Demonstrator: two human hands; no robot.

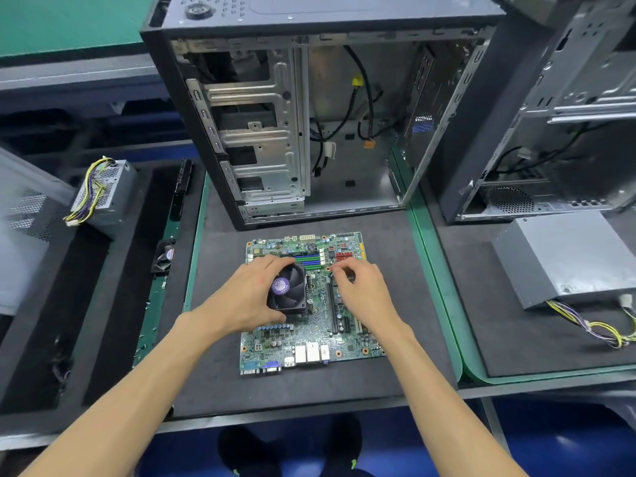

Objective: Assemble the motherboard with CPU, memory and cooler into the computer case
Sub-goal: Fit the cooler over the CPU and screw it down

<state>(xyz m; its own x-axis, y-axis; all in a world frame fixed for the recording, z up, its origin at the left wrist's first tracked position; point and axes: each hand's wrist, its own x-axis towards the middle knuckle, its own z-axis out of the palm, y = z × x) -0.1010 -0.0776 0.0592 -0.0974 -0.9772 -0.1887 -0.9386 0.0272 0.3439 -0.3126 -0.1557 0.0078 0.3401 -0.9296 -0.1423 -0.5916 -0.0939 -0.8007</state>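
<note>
Two hands on the motherboard (pixel 311 333): left hand (pixel 247 299) grips the cooler (pixel 287 287), right hand (pixel 361 290) pinches closed.

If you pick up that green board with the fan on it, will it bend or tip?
The board is a flat, thin sheet, so it probably stays mostly stiff but may flex slightly. The fan sits left of its middle, so it may feel heavier on that side. Its small exposed parts look fragile; holding the edges seems safest.

One motherboard (pixel 311 304), one cooler (pixel 287 287), two open cases (pixel 309 115), two power supplies (pixel 106 194), two hands (pixel 247 297).
</note>
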